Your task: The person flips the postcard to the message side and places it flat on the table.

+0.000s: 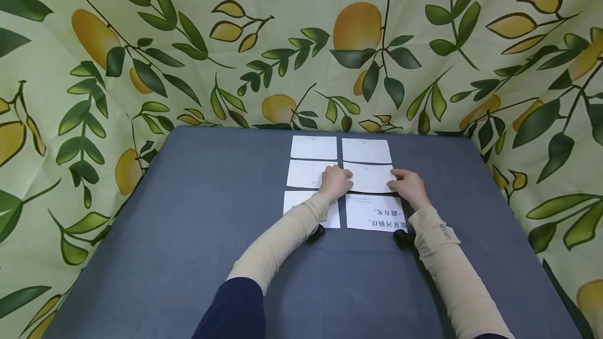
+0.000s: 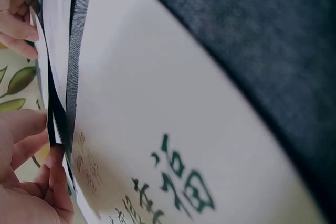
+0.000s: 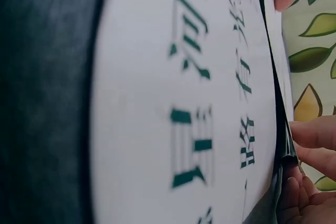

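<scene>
While the left hand [image 1: 336, 182] pinched its left edge, the middle-row white card [image 1: 369, 178] sat right between both hands, and the right hand [image 1: 409, 187] had the opposite edge pinched too, with a printed card [image 1: 375, 212] lying just this side of it.

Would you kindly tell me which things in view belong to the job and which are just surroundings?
Apparently the job:
left hand
right hand
white card held between them
five other cards

Apparently just surroundings:
grey tabletop
leaf-patterned backdrop
</scene>
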Tool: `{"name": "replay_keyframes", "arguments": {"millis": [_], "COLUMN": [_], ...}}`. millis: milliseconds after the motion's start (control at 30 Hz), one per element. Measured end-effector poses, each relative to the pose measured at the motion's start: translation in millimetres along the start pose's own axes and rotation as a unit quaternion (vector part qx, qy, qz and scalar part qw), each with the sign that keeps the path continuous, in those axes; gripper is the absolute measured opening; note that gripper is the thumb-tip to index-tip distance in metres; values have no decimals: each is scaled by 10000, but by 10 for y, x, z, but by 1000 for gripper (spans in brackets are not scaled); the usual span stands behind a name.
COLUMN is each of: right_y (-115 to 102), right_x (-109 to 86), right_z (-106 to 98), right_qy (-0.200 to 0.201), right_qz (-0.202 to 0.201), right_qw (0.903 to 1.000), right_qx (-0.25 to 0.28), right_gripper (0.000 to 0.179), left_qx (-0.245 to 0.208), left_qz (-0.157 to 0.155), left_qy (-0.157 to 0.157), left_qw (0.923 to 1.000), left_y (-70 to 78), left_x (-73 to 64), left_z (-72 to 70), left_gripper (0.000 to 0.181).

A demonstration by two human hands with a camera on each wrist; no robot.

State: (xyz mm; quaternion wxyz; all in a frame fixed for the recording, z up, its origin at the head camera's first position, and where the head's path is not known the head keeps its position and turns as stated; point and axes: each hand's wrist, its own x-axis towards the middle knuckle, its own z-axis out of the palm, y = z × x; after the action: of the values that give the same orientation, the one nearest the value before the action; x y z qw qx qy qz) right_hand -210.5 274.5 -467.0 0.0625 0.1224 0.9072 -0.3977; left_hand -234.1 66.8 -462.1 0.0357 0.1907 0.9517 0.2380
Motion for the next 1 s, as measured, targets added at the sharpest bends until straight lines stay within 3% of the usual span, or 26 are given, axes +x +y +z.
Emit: {"name": "replay_keyframes", "arguments": {"millis": [233, 367, 500, 567, 633, 767, 833, 1000], "right_y": [0, -45, -68, -73, -86, -140, -165, -208], "right_x": [31, 24, 41, 34, 24, -7, -13, -65], "right_z": [26, 8, -4, 0, 9, 15, 12, 18], "right_qy": [38, 46, 162, 247, 274, 333, 357, 403], "right_qz": [-64, -202, -690, -869, -944, -887, -836, -677], "right_qw": [9995, 9976, 9910, 9859, 9814, 9717, 9697, 9801], "right_qx": [-292, -666, -1136, -1407, -1651, -2163, -2266, -1822], "right_gripper": [54, 52, 8, 17, 14, 28, 26, 41], "left_qx": [222, 571, 1068, 1190, 1196, 1096, 1030, 629], "left_qz": [-69, 2, 90, 81, 57, 92, 153, 218], "left_qy": [-5, 105, 178, 168, 139, 132, 152, 362], "left_qw": [9997, 9983, 9941, 9927, 9927, 9938, 9944, 9971], "left_y": [46, 62, 98, 113, 118, 102, 91, 51], "left_x": [23, 28, 20, 1, -12, 0, 11, -14], "left_z": [64, 81, 71, 68, 71, 89, 94, 84], "left_gripper": [26, 21, 20, 21, 22, 25, 26, 30]}}
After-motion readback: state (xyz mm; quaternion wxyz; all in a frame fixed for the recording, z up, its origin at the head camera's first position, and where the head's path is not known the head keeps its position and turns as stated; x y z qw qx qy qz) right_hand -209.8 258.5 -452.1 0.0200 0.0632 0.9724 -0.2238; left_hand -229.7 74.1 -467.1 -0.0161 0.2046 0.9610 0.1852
